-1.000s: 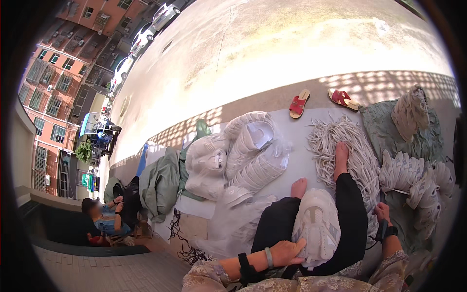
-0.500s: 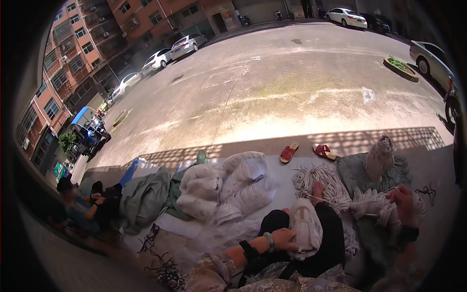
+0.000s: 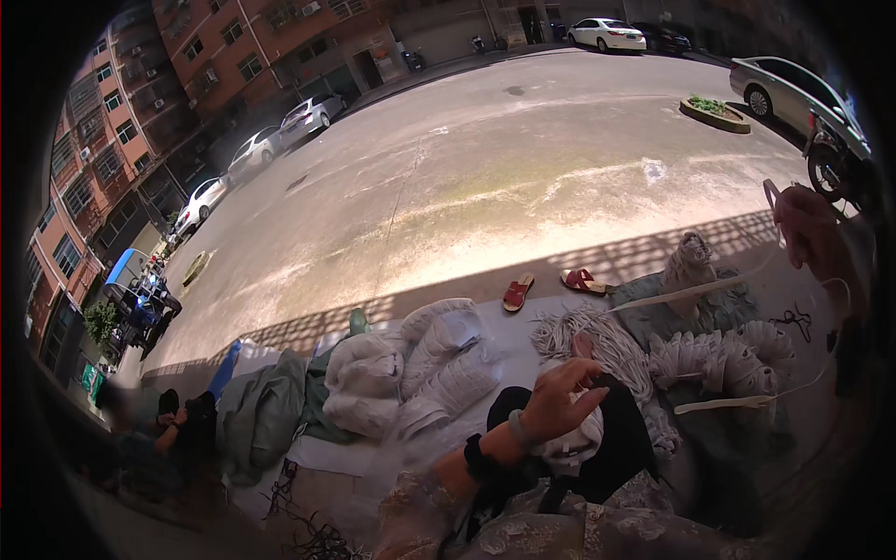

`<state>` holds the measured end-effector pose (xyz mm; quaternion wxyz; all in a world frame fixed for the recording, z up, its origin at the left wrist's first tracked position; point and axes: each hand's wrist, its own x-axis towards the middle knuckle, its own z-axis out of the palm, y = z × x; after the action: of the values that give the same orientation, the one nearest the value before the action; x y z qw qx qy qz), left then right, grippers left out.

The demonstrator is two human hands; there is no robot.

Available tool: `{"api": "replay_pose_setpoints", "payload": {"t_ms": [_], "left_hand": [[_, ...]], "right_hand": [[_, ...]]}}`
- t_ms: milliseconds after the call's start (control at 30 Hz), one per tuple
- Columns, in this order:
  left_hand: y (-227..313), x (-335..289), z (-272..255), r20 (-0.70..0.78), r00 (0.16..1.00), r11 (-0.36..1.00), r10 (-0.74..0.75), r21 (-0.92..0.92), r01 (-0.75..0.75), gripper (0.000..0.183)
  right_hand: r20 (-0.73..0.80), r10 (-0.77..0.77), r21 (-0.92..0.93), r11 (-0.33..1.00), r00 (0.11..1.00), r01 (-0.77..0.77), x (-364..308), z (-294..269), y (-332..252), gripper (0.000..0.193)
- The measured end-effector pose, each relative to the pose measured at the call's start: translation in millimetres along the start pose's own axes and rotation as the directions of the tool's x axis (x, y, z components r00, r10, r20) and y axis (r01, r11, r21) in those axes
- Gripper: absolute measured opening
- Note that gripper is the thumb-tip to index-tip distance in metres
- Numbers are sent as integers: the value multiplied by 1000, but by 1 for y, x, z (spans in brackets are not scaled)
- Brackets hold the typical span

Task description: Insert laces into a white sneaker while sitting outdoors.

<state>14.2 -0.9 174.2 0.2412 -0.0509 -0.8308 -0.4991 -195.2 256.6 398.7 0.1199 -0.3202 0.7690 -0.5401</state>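
Raised at the right, my right hand [image 3: 810,229] grips a white shoelace [image 3: 714,287] with closed fingers. The lace's two flat ends swing out toward the left, above the shoes on the ground. My left hand [image 3: 563,399] hovers over a white shoe [image 3: 574,448] on my lap, thumb and fingers apart and nothing visible between them. The hand and wrist cover much of that shoe. Just beyond my knees lies a heap of white laces [image 3: 597,350], with my bare foot beside it. Right of the heap, white shoes [image 3: 719,362] are packed in a row.
Clear bags of white shoes [image 3: 415,369] and a grey-green sack [image 3: 261,420] lie to the left. Red slippers [image 3: 517,293] sit ahead. A wrapped upright shoe [image 3: 689,271] stands on a green sack. Another person [image 3: 154,429] sits at far left; parked cars [image 3: 607,35] line the yard.
My right hand has risen and gone right, pulling the lace up into the air. My left hand has come off the shoe's side and opened above it. The whole view has shifted.
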Motion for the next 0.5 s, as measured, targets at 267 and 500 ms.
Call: {"api": "replay_pose_setpoints", "payload": {"t_ms": [267, 500], "left_hand": [[23, 10, 29, 109, 989, 944, 102, -324, -61, 56], [1, -17, 3, 434, 829, 847, -352, -230, 479, 20]], "right_hand": [[692, -315, 6, 902, 650, 432, -40, 168, 105, 17], [529, -193, -223, 908, 827, 354, -27, 126, 148, 16]]}}
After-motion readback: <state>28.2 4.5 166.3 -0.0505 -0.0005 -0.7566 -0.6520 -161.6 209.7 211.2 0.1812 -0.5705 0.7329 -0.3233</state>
